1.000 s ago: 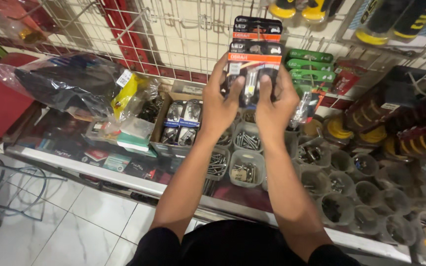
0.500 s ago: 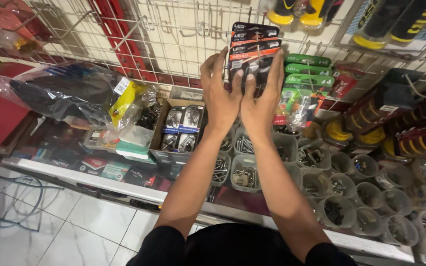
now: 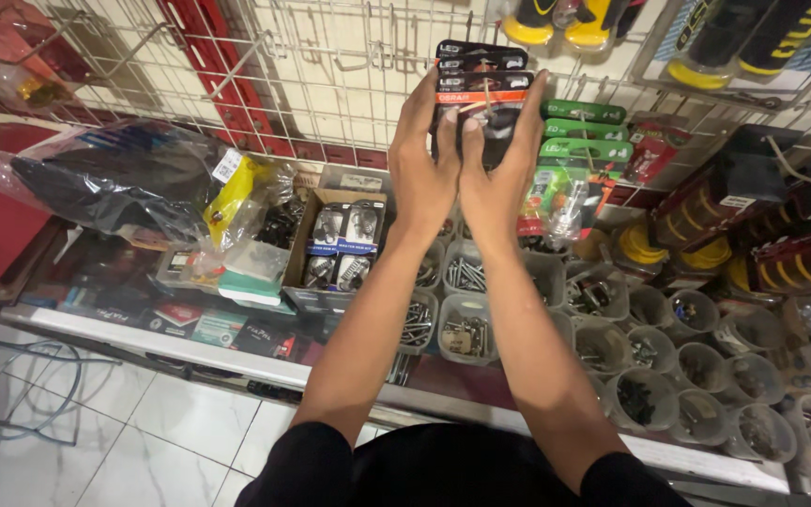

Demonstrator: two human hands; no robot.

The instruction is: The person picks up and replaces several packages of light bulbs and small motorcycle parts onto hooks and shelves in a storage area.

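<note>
Both hands, left hand (image 3: 424, 174) and right hand (image 3: 499, 178), grip black packets (image 3: 481, 84), hiding their lower halves.

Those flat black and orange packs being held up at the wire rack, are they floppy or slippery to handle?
The black and orange packs look like thin card, so probably light and slightly bendy. Several are stacked, so they may slide apart; the left hand and right hand press them from both sides. Glossy fronts could be slippery.

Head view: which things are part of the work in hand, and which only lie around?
In hand:
left hand
right hand
black blister packs
wire grid

Lying about:
green packs
screw cups
cardboard box
plastic bag
</note>
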